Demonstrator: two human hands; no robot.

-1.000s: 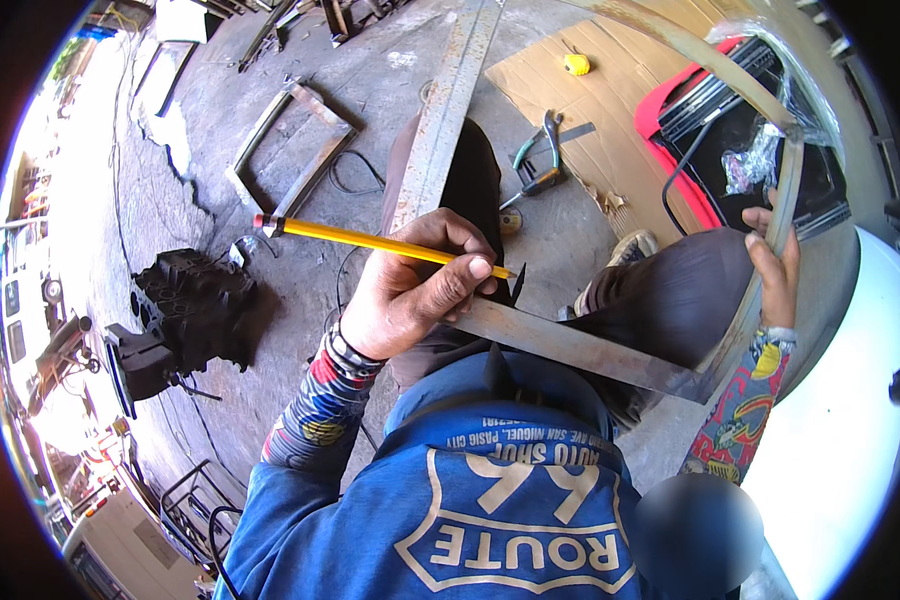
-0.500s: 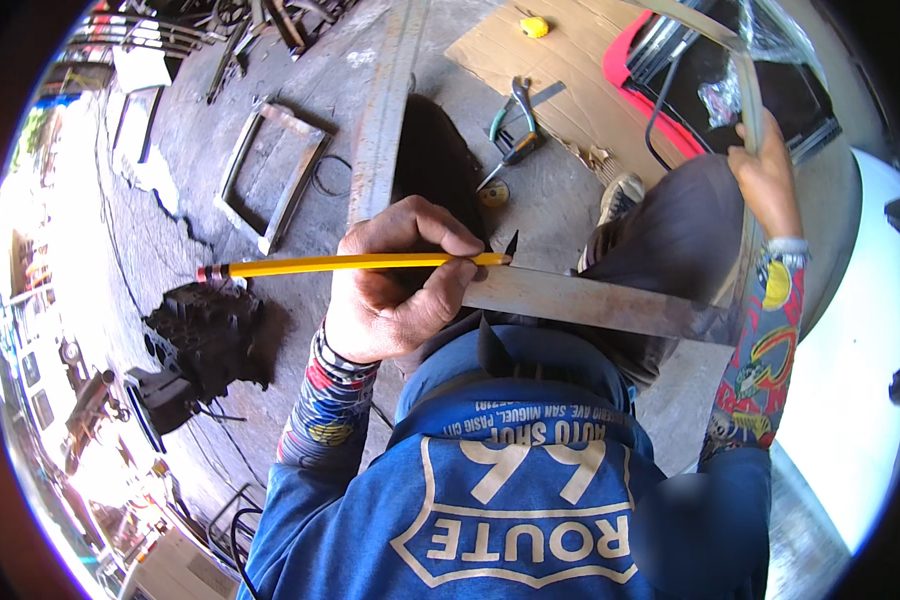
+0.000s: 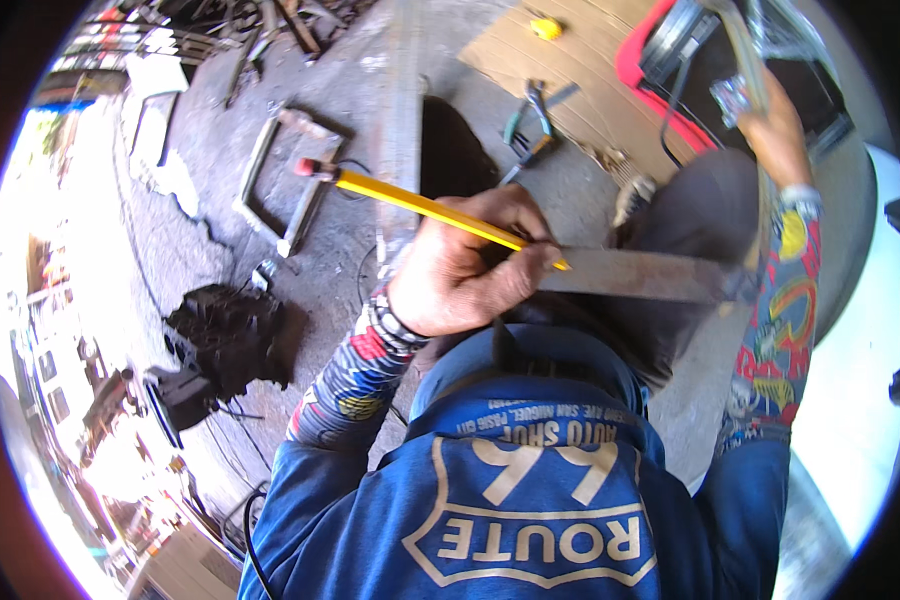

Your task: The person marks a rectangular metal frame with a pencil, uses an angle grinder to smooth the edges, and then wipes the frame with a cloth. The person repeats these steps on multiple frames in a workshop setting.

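A yellow pencil (image 3: 420,207) is pinched between the thumb and fingers of my left hand (image 3: 465,275). Its eraser end points up to the left, and its tip meets the near flat bar of a rusty metal frame (image 3: 660,275). That frame lies across my knees, with a long side bar (image 3: 400,140) running away on the left. At the far right, my right hand (image 3: 775,130) is wrapped round the frame's right-hand bar (image 3: 745,55).
Beyond my legs, pliers and a screwdriver (image 3: 532,120) lie near flattened cardboard (image 3: 510,45) with a yellow tape measure (image 3: 546,28). A smaller metal frame (image 3: 260,165) and a black engine-like part (image 3: 230,335) rest on the concrete floor at left. Red-and-black equipment (image 3: 635,60) stands far right.
My left hand has moved right along the near bar. The pencil has tilted from nearly level to steep, its eraser end raised. My right hand keeps its grip on the frame.
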